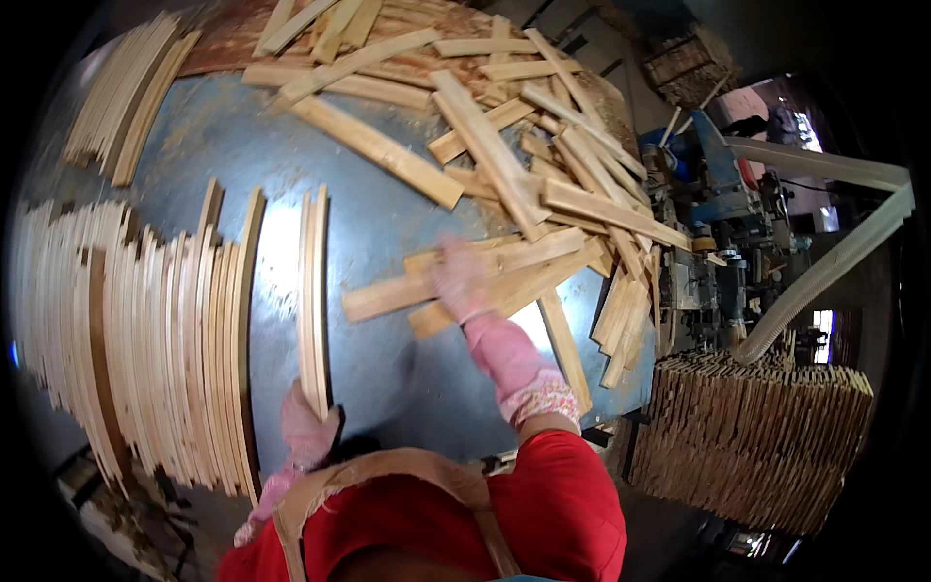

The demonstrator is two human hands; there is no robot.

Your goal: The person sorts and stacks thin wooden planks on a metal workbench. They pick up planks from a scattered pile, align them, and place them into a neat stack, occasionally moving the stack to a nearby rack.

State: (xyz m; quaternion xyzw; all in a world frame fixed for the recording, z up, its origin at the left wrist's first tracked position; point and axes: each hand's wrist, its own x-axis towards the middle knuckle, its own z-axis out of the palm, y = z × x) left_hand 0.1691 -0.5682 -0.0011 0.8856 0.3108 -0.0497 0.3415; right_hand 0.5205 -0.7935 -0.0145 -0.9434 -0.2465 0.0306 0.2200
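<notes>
My left hand (pixel 308 427), in a pale pink glove, is closed around the near ends of a couple of narrow wooden strips (pixel 313 301). The strips lie side by side on edge and point away from me over the grey metal table (pixel 378 407). My right hand (pixel 461 279), gloved and blurred by motion, lies over a flat wooden strip (pixel 383 299) at the near left edge of a loose heap. More strips, such as one just below the hand (pixel 529 288), lie against it. Its fingers are too smeared to read.
A long row of strips (pixel 175 359) stands packed on edge at the left, with a smaller bundle (pixel 126 92) behind it. Crisscrossed strips (pixel 495 145) cover the table's far right. Beyond the right edge are a machine with a ribbed hose (pixel 815 262) and a tall wood stack (pixel 747 436).
</notes>
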